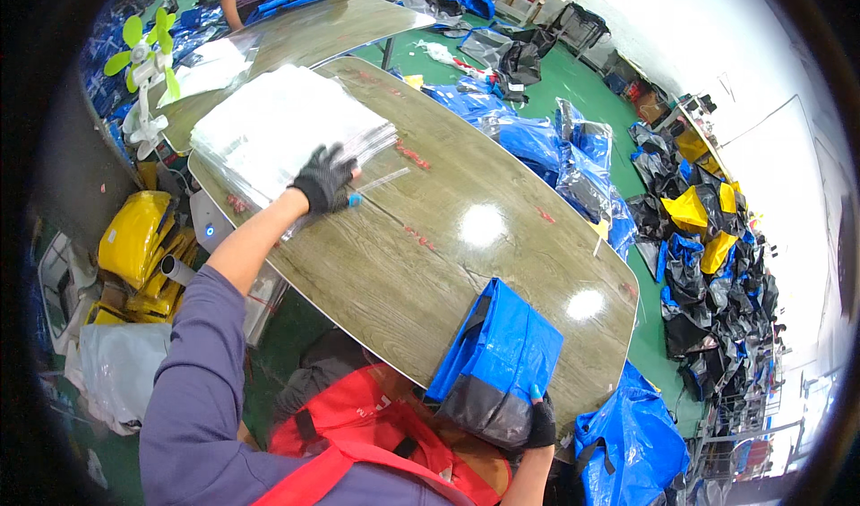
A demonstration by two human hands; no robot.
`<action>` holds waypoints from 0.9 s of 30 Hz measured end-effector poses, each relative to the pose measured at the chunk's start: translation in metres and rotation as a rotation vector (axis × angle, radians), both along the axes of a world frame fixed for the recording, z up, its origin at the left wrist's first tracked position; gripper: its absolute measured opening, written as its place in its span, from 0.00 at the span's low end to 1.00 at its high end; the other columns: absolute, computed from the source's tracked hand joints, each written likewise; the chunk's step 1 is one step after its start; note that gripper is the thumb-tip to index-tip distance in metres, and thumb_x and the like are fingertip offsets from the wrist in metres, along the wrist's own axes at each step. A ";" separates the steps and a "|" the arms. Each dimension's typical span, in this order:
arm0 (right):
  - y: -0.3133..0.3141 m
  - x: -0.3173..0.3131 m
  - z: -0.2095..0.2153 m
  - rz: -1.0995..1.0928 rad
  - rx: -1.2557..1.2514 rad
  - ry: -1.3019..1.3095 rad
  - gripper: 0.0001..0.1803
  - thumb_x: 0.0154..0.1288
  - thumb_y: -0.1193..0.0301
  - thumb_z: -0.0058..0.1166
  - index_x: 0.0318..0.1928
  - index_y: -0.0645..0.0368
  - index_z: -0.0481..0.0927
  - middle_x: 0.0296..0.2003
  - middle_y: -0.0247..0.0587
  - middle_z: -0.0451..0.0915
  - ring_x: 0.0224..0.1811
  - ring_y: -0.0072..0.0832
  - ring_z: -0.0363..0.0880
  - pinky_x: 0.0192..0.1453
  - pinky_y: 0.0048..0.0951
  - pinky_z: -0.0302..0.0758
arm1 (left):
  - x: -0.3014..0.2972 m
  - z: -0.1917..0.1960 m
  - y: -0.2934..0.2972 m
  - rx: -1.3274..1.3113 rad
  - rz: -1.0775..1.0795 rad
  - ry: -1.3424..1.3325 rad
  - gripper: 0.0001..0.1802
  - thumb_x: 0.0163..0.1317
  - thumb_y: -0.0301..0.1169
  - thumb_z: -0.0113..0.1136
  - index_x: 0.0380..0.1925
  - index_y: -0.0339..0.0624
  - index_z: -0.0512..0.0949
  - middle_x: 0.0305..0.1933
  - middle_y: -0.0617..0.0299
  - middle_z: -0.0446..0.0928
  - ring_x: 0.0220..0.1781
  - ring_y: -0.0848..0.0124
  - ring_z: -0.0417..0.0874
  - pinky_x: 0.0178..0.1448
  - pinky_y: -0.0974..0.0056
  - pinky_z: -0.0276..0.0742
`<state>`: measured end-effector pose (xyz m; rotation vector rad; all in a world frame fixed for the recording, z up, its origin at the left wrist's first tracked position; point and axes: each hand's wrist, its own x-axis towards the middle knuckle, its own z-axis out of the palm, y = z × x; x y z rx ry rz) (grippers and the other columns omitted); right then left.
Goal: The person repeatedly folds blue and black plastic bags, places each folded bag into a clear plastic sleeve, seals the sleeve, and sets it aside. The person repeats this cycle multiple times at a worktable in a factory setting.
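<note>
From my remote seat I see the left hand (325, 182), in a dark knit glove, lying palm down on the right-hand corner of the stack of clear plastic sleeves (273, 116) at upper left of the frame. Its fingers are loosely spread; I cannot tell whether they pinch a sleeve. The right hand (542, 424), at lower right, grips the folded blue-and-black tarpaulin bag (518, 340) by its near right corner, thumb on top, other fingers mostly hidden. That bag lies on the wood-grain table (358, 278), its dark end reaching past the near edge.

I judge the step in hand to be drawing off one sleeve while keeping the bag steady. I would rub the top layer with light fingertip pressure, since thin, glossy film likely clings and a hard press could drag several along. I would lift by the corner rather than slide, so the pile stays square. With the right, I would keep the grip firm but flat; the folds look loose enough to spring open, and the overhang could pull the bag down.
</note>
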<state>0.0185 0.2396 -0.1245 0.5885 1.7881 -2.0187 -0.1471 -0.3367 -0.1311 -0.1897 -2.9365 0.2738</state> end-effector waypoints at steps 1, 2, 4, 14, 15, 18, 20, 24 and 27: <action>0.002 0.001 -0.003 -0.002 0.029 0.024 0.36 0.63 0.57 0.58 0.65 0.63 0.65 0.58 0.46 0.73 0.56 0.38 0.74 0.61 0.38 0.71 | 0.004 -0.009 0.011 0.197 -0.037 -0.149 0.35 0.59 0.54 0.53 0.62 0.47 0.68 0.71 0.47 0.59 0.72 0.46 0.57 0.73 0.44 0.48; 0.003 -0.001 -0.006 -0.007 0.052 0.009 0.36 0.62 0.56 0.59 0.65 0.63 0.65 0.57 0.47 0.74 0.55 0.38 0.75 0.60 0.38 0.71 | 0.016 -0.018 0.034 0.322 -0.170 -0.120 0.34 0.59 0.53 0.53 0.62 0.46 0.68 0.71 0.44 0.59 0.73 0.45 0.56 0.74 0.43 0.45; 0.006 0.001 -0.011 -0.021 -0.069 0.016 0.39 0.60 0.53 0.60 0.64 0.64 0.65 0.56 0.47 0.75 0.53 0.37 0.76 0.58 0.38 0.74 | 0.050 -0.026 0.109 0.422 -0.364 0.048 0.34 0.59 0.52 0.54 0.60 0.42 0.69 0.68 0.42 0.62 0.72 0.46 0.57 0.75 0.45 0.45; 0.028 0.032 0.014 -0.040 0.032 0.149 0.37 0.60 0.59 0.61 0.65 0.65 0.66 0.58 0.48 0.73 0.56 0.38 0.75 0.59 0.37 0.72 | 0.096 -0.014 0.221 0.853 -0.398 -0.102 0.12 0.51 0.34 0.65 0.35 0.44 0.79 0.59 0.50 0.73 0.68 0.49 0.65 0.69 0.50 0.61; 0.027 0.032 0.018 -0.027 0.057 0.107 0.37 0.60 0.59 0.61 0.65 0.65 0.66 0.58 0.49 0.73 0.56 0.38 0.75 0.59 0.36 0.72 | 0.091 -0.017 0.214 0.823 -0.434 -0.128 0.12 0.51 0.35 0.66 0.34 0.44 0.79 0.58 0.51 0.74 0.67 0.49 0.66 0.69 0.50 0.62; 0.020 0.030 0.025 0.044 0.084 0.094 0.37 0.59 0.59 0.61 0.64 0.65 0.66 0.57 0.49 0.73 0.55 0.37 0.75 0.59 0.36 0.72 | 0.082 -0.022 0.205 0.823 -0.500 -0.028 0.12 0.50 0.36 0.67 0.32 0.44 0.78 0.57 0.52 0.75 0.65 0.49 0.68 0.67 0.50 0.63; 0.018 0.029 0.025 0.095 0.125 0.096 0.36 0.60 0.58 0.61 0.63 0.66 0.67 0.57 0.49 0.74 0.55 0.36 0.75 0.58 0.35 0.72 | 0.083 -0.023 0.210 0.827 -0.484 -0.031 0.13 0.47 0.35 0.68 0.31 0.44 0.79 0.57 0.54 0.75 0.64 0.49 0.68 0.66 0.51 0.65; 0.025 0.028 0.024 0.187 0.185 0.041 0.34 0.61 0.58 0.60 0.62 0.66 0.68 0.54 0.47 0.76 0.52 0.33 0.77 0.57 0.33 0.73 | 0.086 -0.022 0.217 0.831 -0.467 0.011 0.09 0.48 0.34 0.66 0.28 0.43 0.79 0.55 0.54 0.77 0.63 0.50 0.70 0.66 0.52 0.65; 0.030 0.023 0.033 0.239 0.233 0.056 0.34 0.61 0.58 0.59 0.62 0.66 0.69 0.52 0.45 0.78 0.49 0.31 0.78 0.54 0.32 0.74 | 0.082 -0.024 0.215 0.848 -0.456 0.015 0.08 0.49 0.33 0.65 0.28 0.43 0.79 0.53 0.54 0.78 0.61 0.51 0.72 0.65 0.53 0.67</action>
